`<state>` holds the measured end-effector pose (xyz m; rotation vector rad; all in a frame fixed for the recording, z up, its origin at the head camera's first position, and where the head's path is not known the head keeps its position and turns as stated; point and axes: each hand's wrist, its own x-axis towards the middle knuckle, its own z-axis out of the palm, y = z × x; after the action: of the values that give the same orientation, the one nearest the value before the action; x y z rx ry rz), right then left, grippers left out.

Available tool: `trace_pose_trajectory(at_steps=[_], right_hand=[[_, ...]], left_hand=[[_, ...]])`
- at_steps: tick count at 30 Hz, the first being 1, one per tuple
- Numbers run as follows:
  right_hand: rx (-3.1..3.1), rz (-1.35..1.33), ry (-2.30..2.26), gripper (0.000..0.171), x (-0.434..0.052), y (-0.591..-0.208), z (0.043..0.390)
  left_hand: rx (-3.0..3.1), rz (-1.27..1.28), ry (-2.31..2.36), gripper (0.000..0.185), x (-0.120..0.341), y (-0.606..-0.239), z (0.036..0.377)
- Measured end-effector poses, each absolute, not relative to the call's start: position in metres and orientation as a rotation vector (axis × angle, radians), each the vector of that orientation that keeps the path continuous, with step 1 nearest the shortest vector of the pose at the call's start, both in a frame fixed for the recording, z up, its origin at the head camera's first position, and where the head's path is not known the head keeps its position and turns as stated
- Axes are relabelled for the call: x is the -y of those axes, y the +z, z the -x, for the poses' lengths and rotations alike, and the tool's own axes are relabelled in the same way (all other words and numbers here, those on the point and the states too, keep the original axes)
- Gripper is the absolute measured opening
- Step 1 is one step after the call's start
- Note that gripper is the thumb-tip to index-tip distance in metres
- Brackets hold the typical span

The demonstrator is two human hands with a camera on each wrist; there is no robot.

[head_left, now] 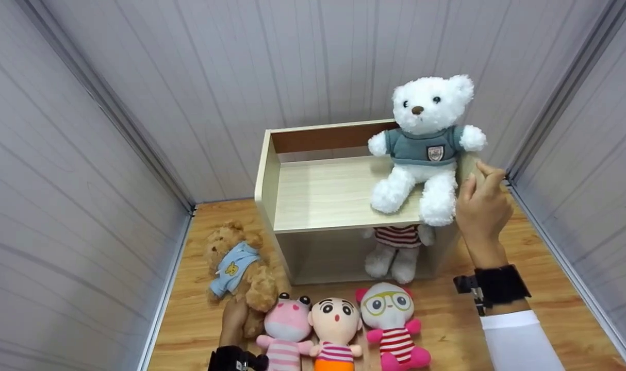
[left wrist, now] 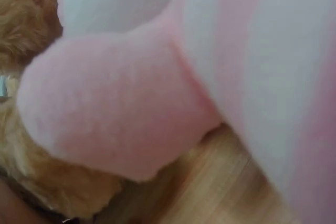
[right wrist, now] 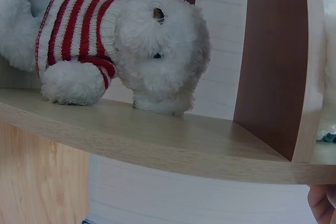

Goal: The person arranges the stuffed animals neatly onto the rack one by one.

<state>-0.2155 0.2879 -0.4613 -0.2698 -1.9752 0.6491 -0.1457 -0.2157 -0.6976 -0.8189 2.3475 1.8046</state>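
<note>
My left hand (head_left: 234, 317) grips the lower body of a brown teddy bear (head_left: 241, 268) in a light blue shirt, left of the wooden shelf unit (head_left: 333, 190); its fingers are hidden by the fur. In the head view my right hand (head_left: 484, 203) holds the upper edge of the unit's right side panel, thumb and fingers bent over it. A white teddy bear (head_left: 427, 144) in a green-grey sweater sits on the top level beside that hand. Below it, another white bear (right wrist: 157, 51) in a red-striped sweater sits on the lower level, its head hidden in the head view.
On the floor before the unit lie a pink frog plush (head_left: 287, 330), a boy doll (head_left: 336, 330) with orange bottoms and a grey-headed plush (head_left: 393, 324) with yellow glasses. Panelled walls (head_left: 318, 62) enclose the wooden floor (head_left: 555, 299) at the back and sides.
</note>
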Motion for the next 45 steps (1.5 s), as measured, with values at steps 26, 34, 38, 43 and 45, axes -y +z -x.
trace_pose_trajectory(at_steps=[26,34,38,43,45], right_hand=[[2.002,0.285,0.669,0.029,-0.2902,-0.4591,0.2121],[2.0,0.289,0.67,0.03,-0.2916,-0.4585,0.2116],[1.998,0.283,0.67,0.03,-0.2907,-0.4588,0.2125],[1.997,0.266,0.672,0.029,-0.2892,-0.4603,0.213],[1.994,0.273,0.672,0.029,-0.2894,-0.4608,0.2126]], left_hand=[[-2.239,0.805,2.055,0.045,0.2104,-0.702,0.1438],[-2.15,0.877,2.029,0.051,0.211,-0.7026,0.1478],[-2.142,0.905,2.081,0.038,0.2099,-0.7037,0.1495],[-2.085,0.922,2.189,0.044,0.2074,-0.7022,0.1486],[-2.054,0.924,2.225,0.035,0.2063,-0.7004,0.1488]])
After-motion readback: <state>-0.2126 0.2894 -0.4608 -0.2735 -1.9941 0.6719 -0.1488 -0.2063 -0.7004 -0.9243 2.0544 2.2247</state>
